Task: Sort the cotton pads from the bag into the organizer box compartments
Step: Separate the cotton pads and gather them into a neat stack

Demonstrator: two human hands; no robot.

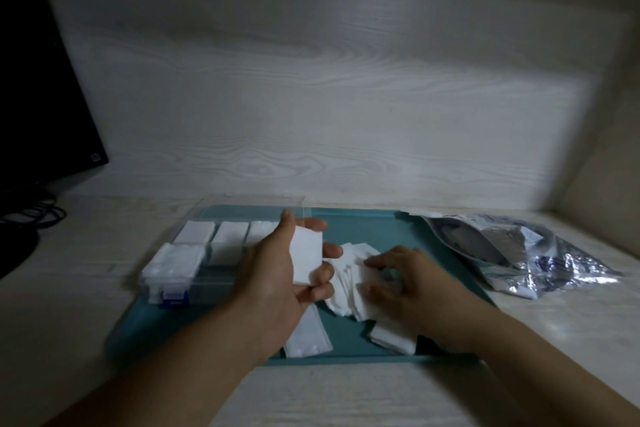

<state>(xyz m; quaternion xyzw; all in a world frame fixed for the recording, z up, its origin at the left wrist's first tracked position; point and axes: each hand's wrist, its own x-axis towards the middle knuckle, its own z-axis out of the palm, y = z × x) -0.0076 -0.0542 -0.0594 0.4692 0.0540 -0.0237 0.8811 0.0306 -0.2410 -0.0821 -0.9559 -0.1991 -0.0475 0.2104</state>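
My left hand (pixel 277 274) holds a stack of white square cotton pads (pixel 306 258) upright, fingers curled round its edges, above the teal tray (pixel 363 222). My right hand (pixel 405 284) lies on a fanned pile of loose cotton pads (pixel 346 274) in the middle of the tray, fingertips curled onto them. The clear organizer box (pixel 194 284) stands at the tray's left, with white pads filling several compartments (pixel 230 236). More pads lie near the tray's front edge (pixel 308 336) (pixel 393 340). The crumpled plastic bag (pixel 519 250) rests to the right.
A dark monitor (pixel 41 97) and cables (pixel 38 215) stand at the far left. A pale wood-grain wall (pixel 311 97) rises behind the tray. The box's clear lid (pixel 249 208) stands open at the back.
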